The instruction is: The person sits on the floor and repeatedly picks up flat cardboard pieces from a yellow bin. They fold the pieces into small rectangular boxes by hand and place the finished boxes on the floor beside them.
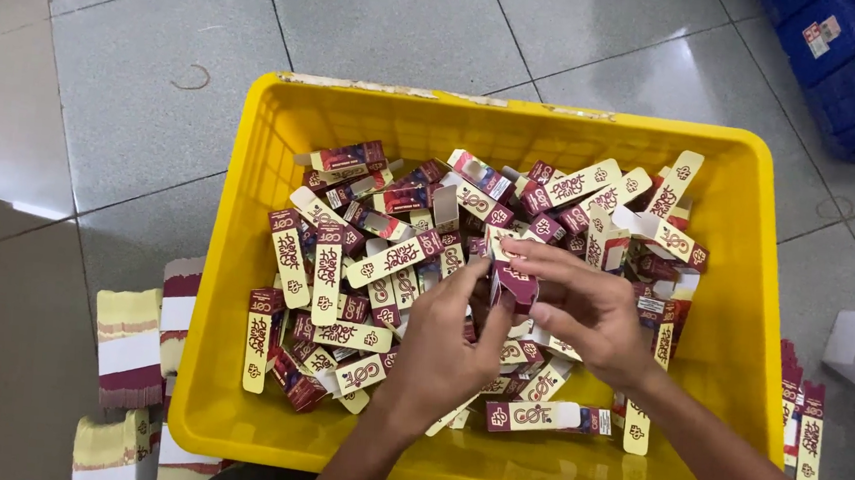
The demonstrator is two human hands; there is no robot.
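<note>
My left hand and right hand meet over the yellow crate; between them sits a small maroon carton, held just above the heap of folded maroon-and-cream cartons that fills the crate; my right fingers curl over its top, gripping it; my left fingertips pinch its near edge; stacks of flat carton blanks lie on the grey tiled floor to the left; a blue crate stands far right.
</note>
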